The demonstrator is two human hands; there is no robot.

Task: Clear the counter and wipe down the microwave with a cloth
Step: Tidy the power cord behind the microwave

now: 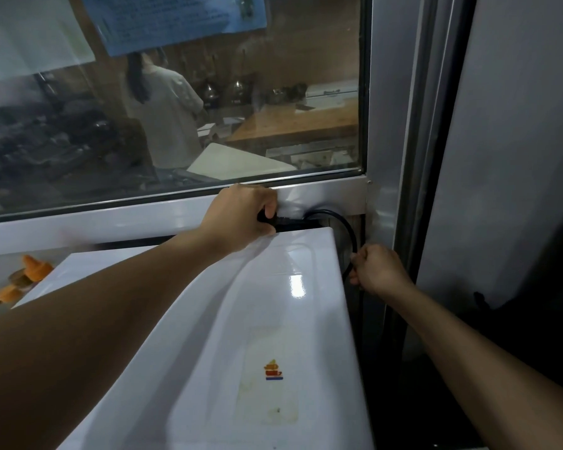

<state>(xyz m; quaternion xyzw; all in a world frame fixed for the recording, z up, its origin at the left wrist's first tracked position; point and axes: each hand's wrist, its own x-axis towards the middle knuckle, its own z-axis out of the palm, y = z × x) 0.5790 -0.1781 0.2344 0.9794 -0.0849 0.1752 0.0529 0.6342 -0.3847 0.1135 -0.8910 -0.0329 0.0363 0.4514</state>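
The white microwave (293, 319) fills the lower middle of the head view, seen from above, with a small coloured sticker on its top. A black power cable (348, 232) loops behind its back right corner. My left hand (241, 219) reaches over the top to the back edge and grips the cable's black plug end. My right hand (379, 269) is beside the microwave's right side and pinches the cable lower down its loop. No cloth is visible.
A glass window (176, 108) with a metal sill (322, 193) stands right behind the microwave; a person stands beyond the glass. A grey metal panel (517, 141) rises at the right. Orange items (23, 280) lie on the counter at the left.
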